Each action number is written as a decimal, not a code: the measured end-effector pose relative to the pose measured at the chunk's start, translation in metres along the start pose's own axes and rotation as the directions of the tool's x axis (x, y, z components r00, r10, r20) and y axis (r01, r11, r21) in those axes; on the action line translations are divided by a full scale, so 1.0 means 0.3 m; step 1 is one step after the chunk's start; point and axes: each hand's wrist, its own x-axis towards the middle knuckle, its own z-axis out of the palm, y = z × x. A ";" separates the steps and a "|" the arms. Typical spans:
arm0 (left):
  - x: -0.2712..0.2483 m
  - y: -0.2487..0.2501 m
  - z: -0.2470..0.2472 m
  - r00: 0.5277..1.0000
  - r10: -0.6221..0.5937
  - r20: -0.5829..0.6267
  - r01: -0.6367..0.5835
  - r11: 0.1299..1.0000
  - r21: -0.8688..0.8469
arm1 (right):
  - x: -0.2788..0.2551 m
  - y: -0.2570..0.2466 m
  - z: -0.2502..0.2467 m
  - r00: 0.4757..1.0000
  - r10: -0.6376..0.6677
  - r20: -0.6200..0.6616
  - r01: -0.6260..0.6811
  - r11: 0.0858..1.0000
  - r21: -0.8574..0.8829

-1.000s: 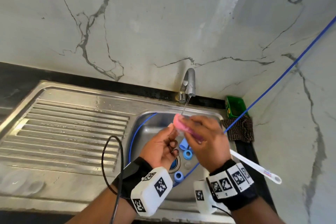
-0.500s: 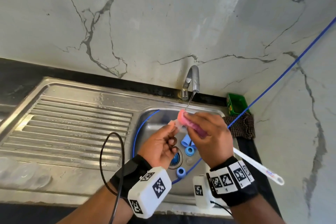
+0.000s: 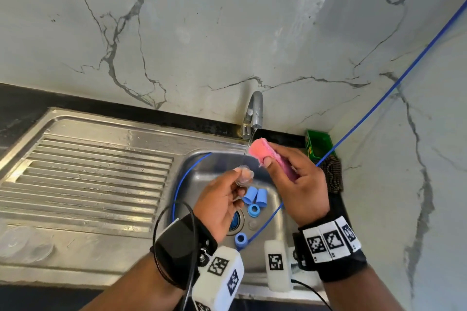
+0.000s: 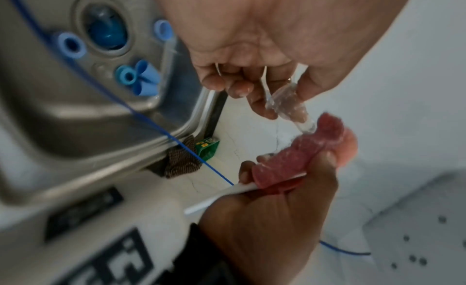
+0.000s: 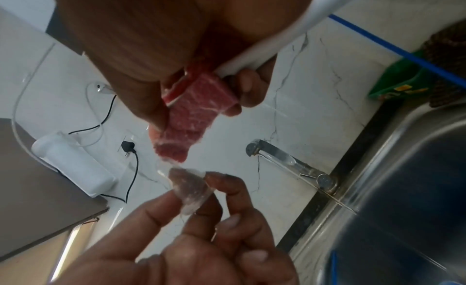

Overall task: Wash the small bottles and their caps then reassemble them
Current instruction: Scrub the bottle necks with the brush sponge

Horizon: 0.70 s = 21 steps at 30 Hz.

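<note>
Blue caps (image 3: 253,199) lie in our steel sink (image 3: 207,159) by the drain, a blue cord (image 3: 379,106) crossing the basin; a green box (image 3: 319,145) sits in the corner. Our left hand (image 3: 218,206) pinches a small clear bottle (image 3: 243,175) under the tap (image 3: 254,113), its long axis tilted, narrow end toward the pink sponge (image 3: 260,151) gripped in our right hand (image 3: 302,185).
</note>
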 end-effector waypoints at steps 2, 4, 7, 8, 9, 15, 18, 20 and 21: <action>0.000 -0.007 0.032 0.997 0.073 0.040 -0.077 0.991 0.106 | 0.006 0.014 -0.018 0.996 0.011 0.092 -0.016 0.998 0.059; 0.003 -0.010 0.061 0.990 0.121 0.070 -0.129 0.984 0.122 | -0.004 0.030 -0.019 0.990 -0.013 0.141 0.007 0.999 0.048; 0.011 -0.021 0.082 0.981 0.177 0.079 -0.179 0.984 0.021 | -0.026 0.056 -0.025 0.993 -0.010 0.121 -0.002 0.996 0.093; 0.017 -0.028 0.087 0.981 0.181 0.068 -0.180 0.984 -0.013 | -0.031 0.069 -0.029 0.993 -0.010 0.119 -0.003 0.994 0.109; 0.019 -0.034 0.089 0.982 0.180 0.058 -0.178 0.983 -0.033 | -0.038 0.080 -0.032 0.992 -0.008 0.123 -0.006 0.994 0.110; 0.019 -0.058 0.125 0.984 0.172 0.045 -0.170 0.985 -0.042 | -0.032 0.139 -0.066 0.971 -0.036 0.237 0.016 0.996 0.086; 0.026 -0.066 0.131 0.987 0.160 0.023 -0.159 0.986 -0.046 | 0.004 0.154 -0.094 0.957 -0.076 0.281 0.043 0.992 0.122; 0.039 -0.060 0.119 0.987 0.160 0.008 -0.159 0.984 -0.086 | 0.027 0.163 -0.114 0.939 -0.095 0.331 0.056 0.991 0.124; 0.046 -0.053 0.112 0.986 0.168 0.010 -0.166 0.981 -0.097 | 0.035 0.165 -0.122 0.932 -0.103 0.348 0.068 0.991 0.112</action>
